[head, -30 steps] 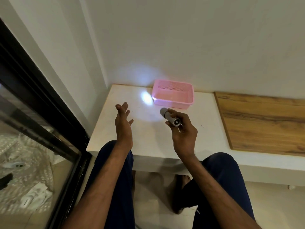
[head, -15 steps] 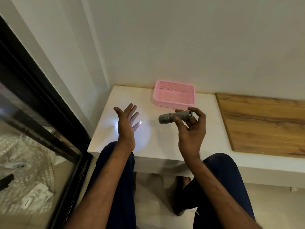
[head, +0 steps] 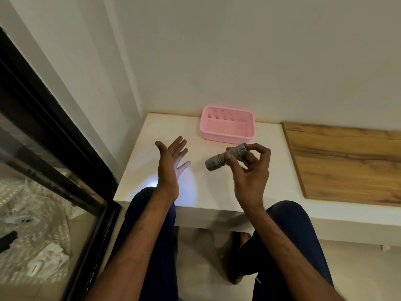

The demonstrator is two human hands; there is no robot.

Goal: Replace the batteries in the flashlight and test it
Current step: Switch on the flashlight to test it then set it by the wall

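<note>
Over the white table (head: 217,192), the right hand (head: 249,170) has the flashlight (head: 227,156) pinched between thumb and fingertips, held up in the air with the lens end pointing left and a bit down. It's clearly lit: there's a bright patch on the table right behind the left hand (head: 171,164), which is wide open, palm toward the beam, holding nothing. So the test looks like it's basically working.

What I'd worry about is that grip. It's a fingertip pinch on a smooth round tube, not a full wrap, so any fiddling with the switch or rolling it between the fingers could let it slip. If it drops it hits the table or goes off the near edge onto the floor between the knees, and a knock like that could pop the cap loose or jolt the batteries. The pink basket (head: 227,135) sits just behind, looks empty, so setting the flashlight in there seems the safe way to finish.
</note>
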